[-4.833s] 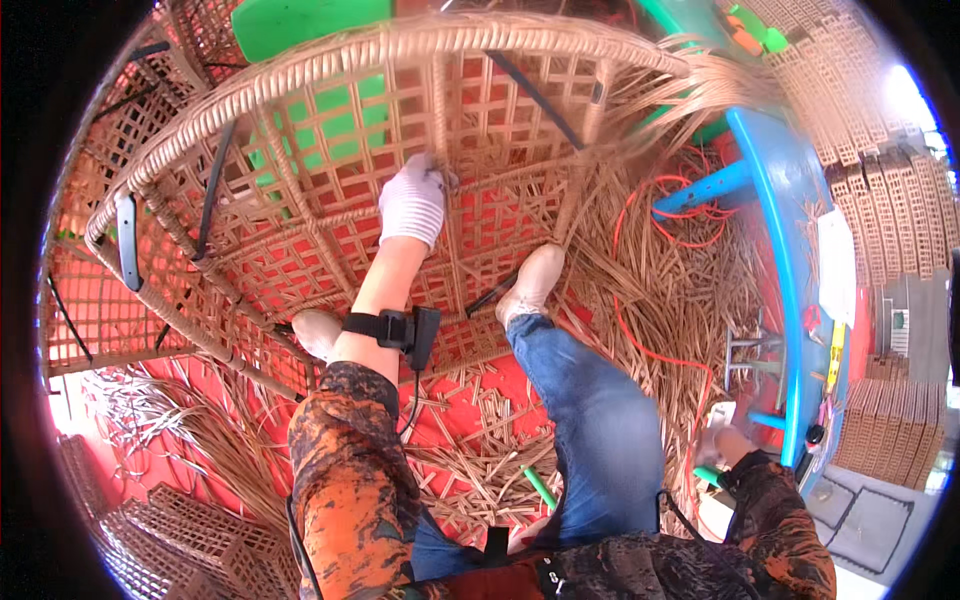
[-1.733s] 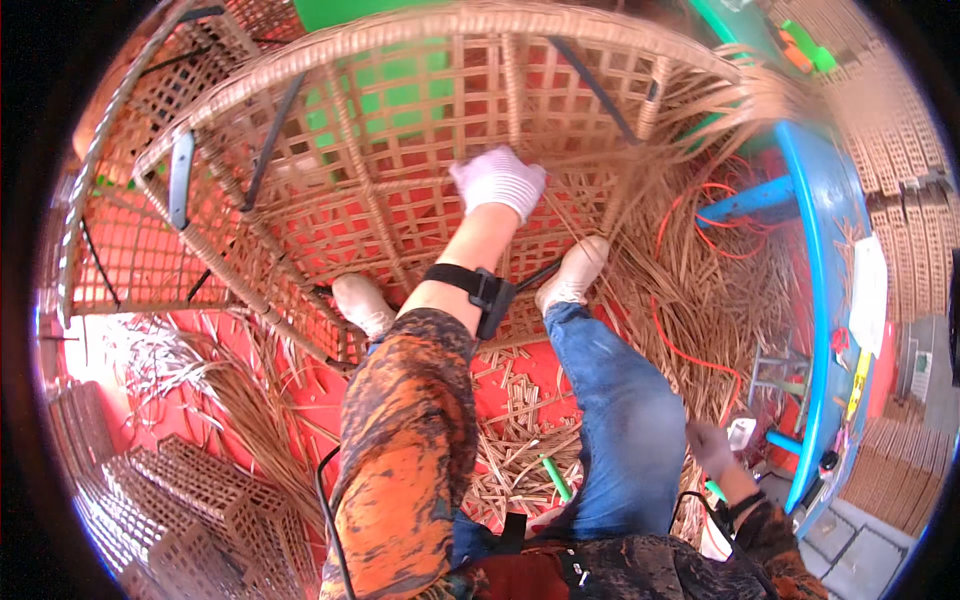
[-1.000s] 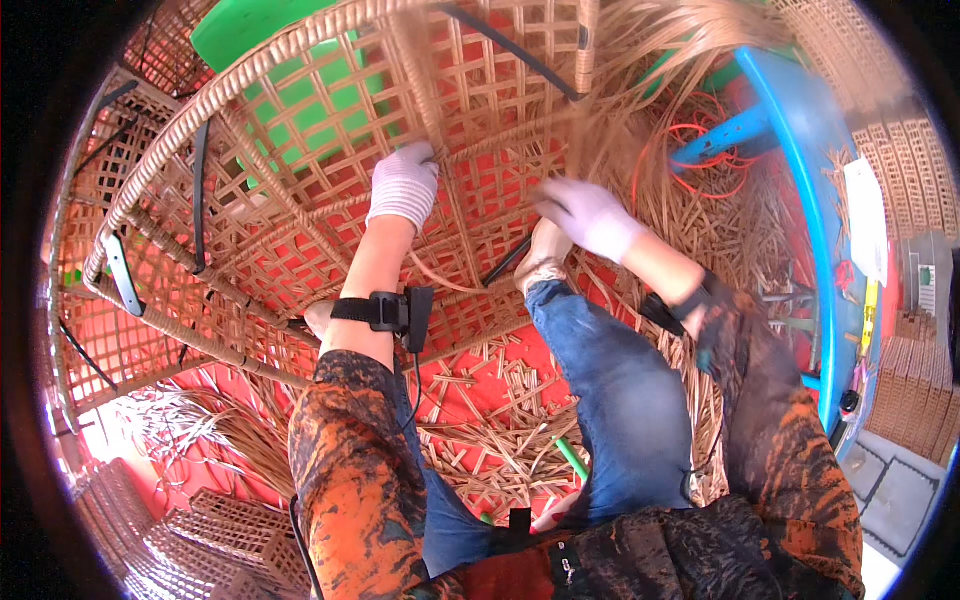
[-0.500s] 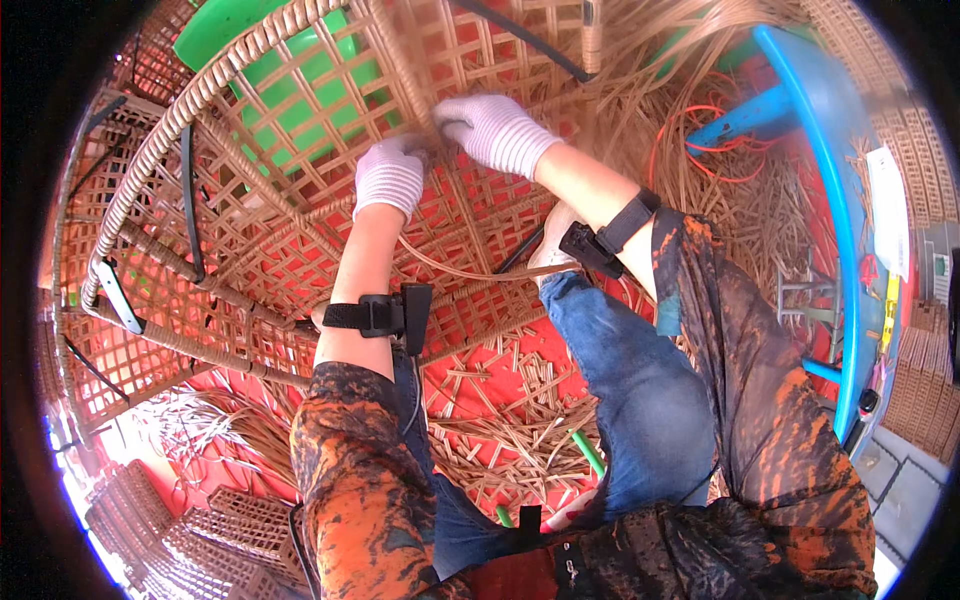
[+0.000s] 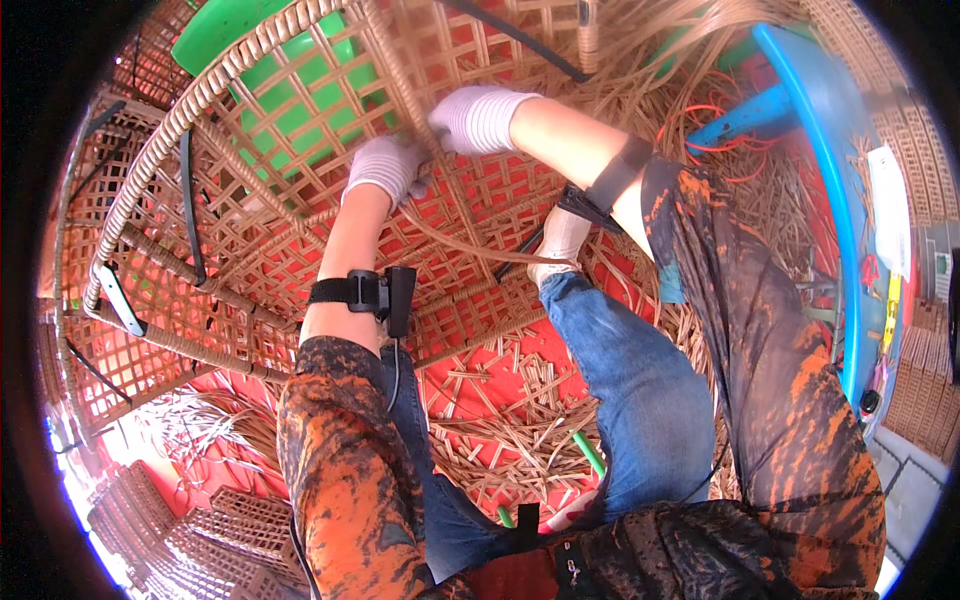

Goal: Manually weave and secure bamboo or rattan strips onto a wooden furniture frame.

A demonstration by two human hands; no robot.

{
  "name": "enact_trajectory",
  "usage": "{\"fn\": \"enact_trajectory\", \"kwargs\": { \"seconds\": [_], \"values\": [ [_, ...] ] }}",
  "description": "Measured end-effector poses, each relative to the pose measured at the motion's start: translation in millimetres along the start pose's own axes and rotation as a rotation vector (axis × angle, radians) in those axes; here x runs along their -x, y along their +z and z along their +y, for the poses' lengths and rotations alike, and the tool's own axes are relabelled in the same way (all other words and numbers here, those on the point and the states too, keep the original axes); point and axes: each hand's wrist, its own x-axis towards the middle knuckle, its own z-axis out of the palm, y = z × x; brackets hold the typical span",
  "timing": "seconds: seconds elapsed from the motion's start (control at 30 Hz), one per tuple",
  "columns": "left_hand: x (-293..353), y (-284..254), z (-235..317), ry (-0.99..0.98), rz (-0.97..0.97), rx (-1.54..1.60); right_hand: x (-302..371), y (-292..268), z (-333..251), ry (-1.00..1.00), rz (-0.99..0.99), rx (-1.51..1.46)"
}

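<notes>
A large brown woven wicker frame [image 5: 265,45] with open lattice and wrapped bars stands in front of me. Both my hands wear pale striped knit gloves and meet at a wrapped bar [image 5: 388,55] of it. My left hand [image 5: 384,168] is closed low against the bar. From under it a long brown wicker strip [image 5: 485,250] hangs in a curve towards my right foot. Just above and to the right, my right hand [image 5: 480,118] has its fingers curled in at the same bar. What those fingertips pinch is hidden and slightly blurred.
A green plastic chair [image 5: 300,95] shows behind the lattice. Loose wicker strips [image 5: 690,50] hang at upper right beside a blue plastic stool [image 5: 815,110]. Cut offcuts [image 5: 520,400] litter the red floor between my legs. Stacked woven panels [image 5: 190,530] lie at lower left.
My right hand has shifted slightly left and up, its forearm swinging higher. My left hand has moved a little left, turning at the wrist. The strip still trails below.
</notes>
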Motion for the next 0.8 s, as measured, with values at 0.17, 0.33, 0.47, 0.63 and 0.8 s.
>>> {"fn": "enact_trajectory", "kwargs": {
  "seconds": [0.17,0.33,0.47,0.63,0.8],
  "values": [
    [-11.7,26.1,-56.7,0.236,0.291,0.203,22.9,35.2,-18.1,-0.056,0.285,0.096],
    [18.0,28.8,-34.8,0.348,0.541,0.374,109.7,53.6,6.2,-0.221,0.415,-0.029],
    [33.2,18.0,-18.6,0.217,0.293,0.535,179.2,63.9,-1.7,-0.539,0.572,-0.051],
    [42.7,16.8,4.8,0.114,0.350,0.111,314.5,82.4,17.1,-0.328,0.465,-0.130],
    [40.6,25.2,20.2,-0.071,0.401,0.107,468.7,220.1,57.8,0.456,0.266,-0.347]
  ]
}}
